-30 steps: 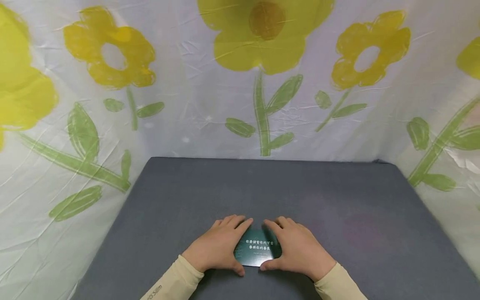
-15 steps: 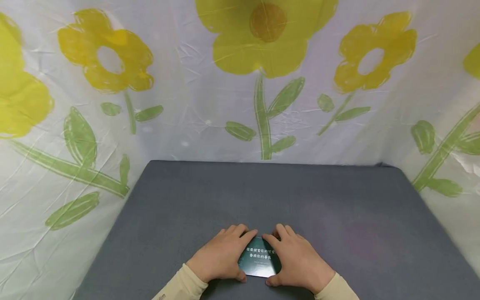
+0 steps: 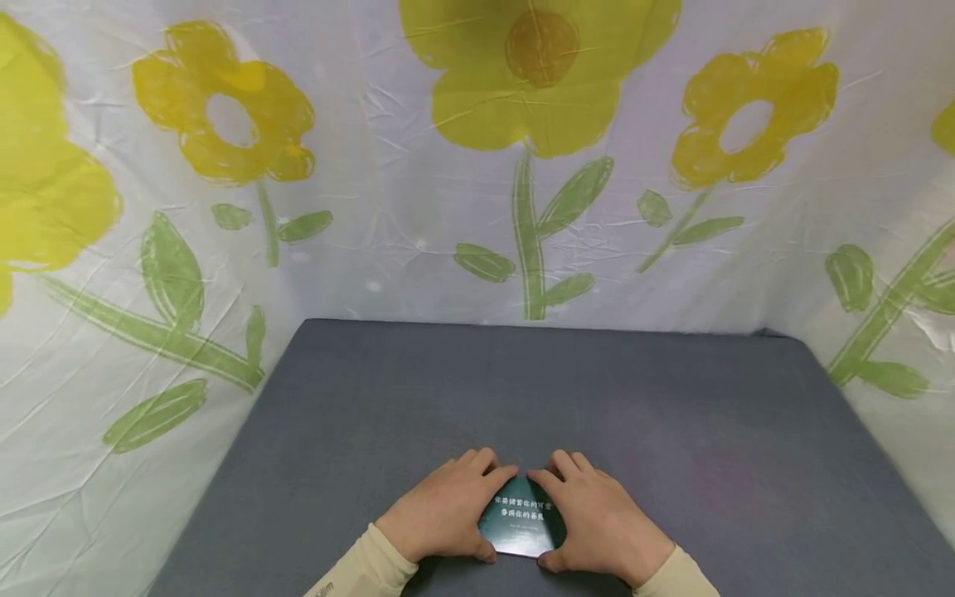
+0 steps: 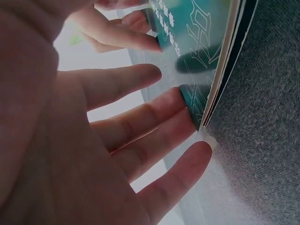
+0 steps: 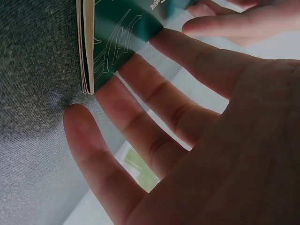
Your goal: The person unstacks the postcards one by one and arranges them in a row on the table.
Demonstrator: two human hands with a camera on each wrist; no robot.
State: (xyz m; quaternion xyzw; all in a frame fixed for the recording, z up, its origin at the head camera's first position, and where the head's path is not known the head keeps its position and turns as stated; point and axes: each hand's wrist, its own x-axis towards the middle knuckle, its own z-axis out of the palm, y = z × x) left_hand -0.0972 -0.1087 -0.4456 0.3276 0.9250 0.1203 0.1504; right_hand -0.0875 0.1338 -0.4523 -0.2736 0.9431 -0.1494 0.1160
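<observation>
A stack of dark green cards point(image 3: 521, 518) with white lettering and pale line drawings lies low over the grey table top, near its front. My left hand point(image 3: 443, 507) holds it along the left side, thumb at the near corner and index finger at the far one. My right hand point(image 3: 600, 516) grips the right side in the same way. Several thin layers show at the stack's edge point(image 4: 224, 70) in the left wrist view. There, two fingertips touch its side while the little finger reaches down by the cloth. In the right wrist view, fingertips point(image 5: 115, 89) likewise meet the green side.
Grey cloth covers the table point(image 3: 477, 390), which stretches away behind the hands. A white curtain point(image 3: 373, 249) printed with yellow flowers hangs at the back and on both sides.
Both hands and the stack have come slightly nearer to me. The head view has shifted a little. The hold on the stack looks much the same.
</observation>
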